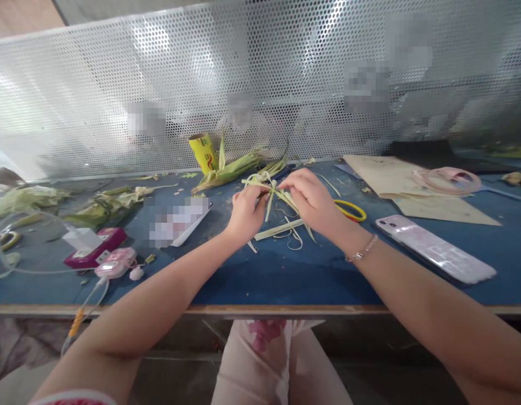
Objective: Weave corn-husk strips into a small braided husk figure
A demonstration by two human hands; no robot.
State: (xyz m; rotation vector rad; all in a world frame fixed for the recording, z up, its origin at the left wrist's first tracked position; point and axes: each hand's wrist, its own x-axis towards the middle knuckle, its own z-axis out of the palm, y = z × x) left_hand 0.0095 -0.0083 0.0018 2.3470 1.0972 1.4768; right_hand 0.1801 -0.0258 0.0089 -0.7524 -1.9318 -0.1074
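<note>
Pale trousers [239, 371] nearest, my lap under the table's edge; bare forearms reach forward over the blue table [252, 287], a thin bracelet [361, 251] on the right wrist. To the right lies a phone [437, 247], back up; to the left, a pink case [116, 262] with a pompom sits just beside a maroon power block [98, 247] that holds a white plug [82, 239]. Loose strips [281, 229] of husk lie scattered just below my hands. Mid-table, ahead of me: my left hand [248, 211] pinches a small bundle [271, 188] of pale husk strips, ends splayed. My right hand [308, 197] has its fingertips at the same bundle from the other side; whether they clamp a strip, I cannot tell. Just beyond that hand, a yellow loop [356, 206]. Farther back, brown paper [370, 174] to the right, green husks [230, 173] and a tilted yellow tube [204, 153] before the perforated metal screen [95, 95].
</note>
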